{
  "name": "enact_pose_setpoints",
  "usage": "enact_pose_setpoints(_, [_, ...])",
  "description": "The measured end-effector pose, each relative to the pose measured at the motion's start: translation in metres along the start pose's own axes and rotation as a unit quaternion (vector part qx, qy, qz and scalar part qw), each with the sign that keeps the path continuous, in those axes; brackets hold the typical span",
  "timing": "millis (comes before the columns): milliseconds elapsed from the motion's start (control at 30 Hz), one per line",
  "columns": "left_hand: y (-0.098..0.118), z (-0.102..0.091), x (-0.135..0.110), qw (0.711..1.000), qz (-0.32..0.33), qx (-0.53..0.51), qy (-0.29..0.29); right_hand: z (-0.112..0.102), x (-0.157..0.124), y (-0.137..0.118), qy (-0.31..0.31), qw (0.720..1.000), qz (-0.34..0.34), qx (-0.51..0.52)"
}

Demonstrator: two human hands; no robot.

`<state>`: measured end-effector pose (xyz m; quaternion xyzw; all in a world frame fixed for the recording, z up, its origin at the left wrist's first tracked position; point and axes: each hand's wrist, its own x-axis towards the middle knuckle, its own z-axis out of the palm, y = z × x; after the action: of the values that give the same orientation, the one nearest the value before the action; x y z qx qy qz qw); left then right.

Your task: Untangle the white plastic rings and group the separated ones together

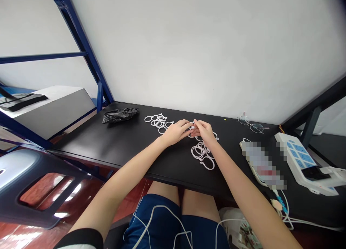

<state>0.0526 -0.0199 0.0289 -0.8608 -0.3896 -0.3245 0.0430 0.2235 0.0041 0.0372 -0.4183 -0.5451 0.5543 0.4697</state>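
Observation:
My left hand (176, 132) and my right hand (204, 131) meet over the middle of the black table. Between their fingertips is a white ring (191, 128), partly covered by the fingers. Both hands have their fingers closed in a pinch on it. A pile of similar thin white rings (157, 120), some with a small knob on the rim, lies to the left of my left hand. More white rings (207, 163) lie beneath and in front of my right wrist, overlapping one another. My right hand and forearm hide some of these.
A crumpled black plastic bag (120, 115) lies at the table's back left. On the right are eyeglasses (256, 128), a phone (259, 162) with a cable, and a white power strip (304, 162) with a plug. Blue frame bars (81, 36) rise at the left. White cables cross my lap.

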Motion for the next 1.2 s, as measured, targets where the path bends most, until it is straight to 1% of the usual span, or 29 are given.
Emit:
enact_pose_setpoints(133, [0.0,0.001,0.0,1.0,0.003,-0.003,-0.012,0.001,-0.001,0.0,0.015,0.999,-0.035,-0.019])
enact_pose_setpoints(400, [0.0,0.001,0.0,1.0,0.001,-0.002,-0.031,0.003,0.0,0.003,-0.004,0.999,-0.041,-0.025])
enact_pose_setpoints(467, [0.001,0.001,0.0,1.0,-0.001,-0.005,-0.026,0.003,0.0,0.004,-0.004,0.998,-0.05,-0.041])
enact_pose_setpoints(533, [0.002,0.001,0.0,1.0,-0.006,-0.008,-0.019,0.003,-0.003,0.004,0.0,0.994,-0.08,-0.081])
enact_pose_setpoints(600, [0.002,0.002,0.0,1.0,-0.011,-0.013,-0.013,0.002,-0.007,0.003,0.004,0.979,-0.137,-0.152])
enact_pose_setpoints(667, [0.002,0.001,-0.001,1.0,-0.015,-0.019,-0.01,0.002,-0.011,0.003,0.005,0.953,-0.199,-0.228])
enact_pose_setpoints(733, [0.002,0.0,-0.001,0.999,-0.016,-0.028,-0.009,0.001,-0.014,0.004,-0.005,0.931,-0.234,-0.279])
enact_pose_setpoints(800, [0.002,-0.001,-0.001,0.999,-0.014,-0.034,-0.009,0.001,-0.016,0.004,-0.02,0.922,-0.242,-0.303])
enact_pose_setpoints(867, [0.003,-0.001,-0.001,0.999,-0.011,-0.037,-0.008,0.002,-0.016,0.005,-0.039,0.918,-0.241,-0.313])
enact_pose_setpoints(1033, [0.006,-0.001,-0.001,0.999,0.007,-0.038,-0.01,0.004,-0.017,0.005,-0.056,0.918,-0.24,-0.31])
enact_pose_setpoints(1200, [0.006,-0.002,-0.004,0.999,0.012,-0.036,0.006,0.007,-0.019,0.004,-0.072,0.917,-0.246,-0.305])
